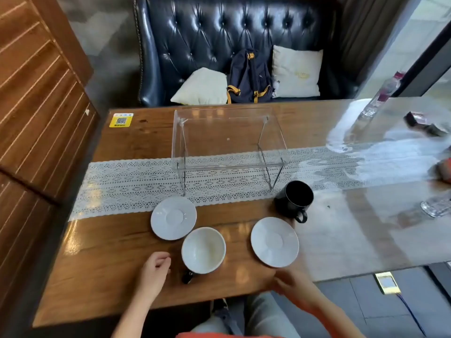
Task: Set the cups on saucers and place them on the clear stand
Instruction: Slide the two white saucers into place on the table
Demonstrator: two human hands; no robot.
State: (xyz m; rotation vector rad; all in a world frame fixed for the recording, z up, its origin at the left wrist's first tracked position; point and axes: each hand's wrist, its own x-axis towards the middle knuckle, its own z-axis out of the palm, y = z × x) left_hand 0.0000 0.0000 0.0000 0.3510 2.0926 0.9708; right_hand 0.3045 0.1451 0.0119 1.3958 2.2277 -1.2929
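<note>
Two white saucers lie on the wooden table: the left saucer (173,217) and the right saucer (274,241). Between them, nearer me, stands a cup with a white inside (203,250), its dark handle pointing toward me. A black cup (295,199) stands behind the right saucer, handle toward me. The clear stand (229,140) sits farther back with nothing on it. My left hand (156,269) rests loosely curled just left of the white cup, not touching it. My right hand (291,282) hovers at the near edge of the right saucer, fingers apart, holding nothing.
A white lace runner (127,184) crosses the table under the stand. At the right are a plastic bottle (380,96), a glass dish (436,206) and dark small items (424,124). A blue sofa (231,32) with cushions and a backpack (250,78) stands behind the table.
</note>
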